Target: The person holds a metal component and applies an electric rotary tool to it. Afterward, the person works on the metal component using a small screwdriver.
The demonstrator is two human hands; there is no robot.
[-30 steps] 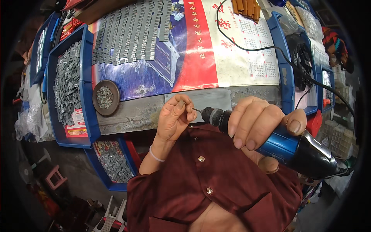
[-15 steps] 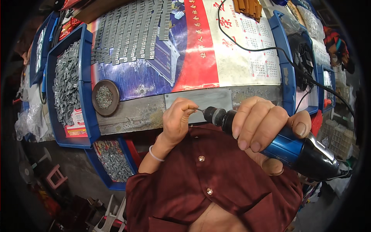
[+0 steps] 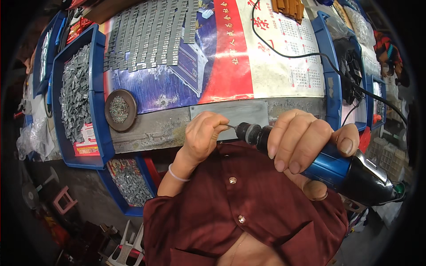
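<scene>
My right hand [image 3: 306,146] wraps round a blue and black electric screwdriver [image 3: 326,170], which lies slanted with its black chuck toward the left. A thin bit [image 3: 231,127] sticks out of the chuck. My left hand [image 3: 205,135] is closed in a pinch at the far end of this bit. The fingers hide the bit's tip, and whether a small piece sits between them I cannot tell. Just behind the hands a grey metal plate [image 3: 244,111] lies at the bench edge. To the left a round brown dish [image 3: 109,116] holds many tiny metal screws.
A blue bin [image 3: 103,106] with grey plastic pieces stands left; a lower blue bin [image 3: 116,195] holds more. Rows of grey pieces [image 3: 153,35] cover the poster [image 3: 230,66]. A black cable [image 3: 306,56] crosses the right side, near another blue bin [image 3: 330,88].
Both hands and the screwdriver keep nearly the same pose. The surroundings shift slightly in the picture. The cable at the screwdriver's rear end has moved a little.
</scene>
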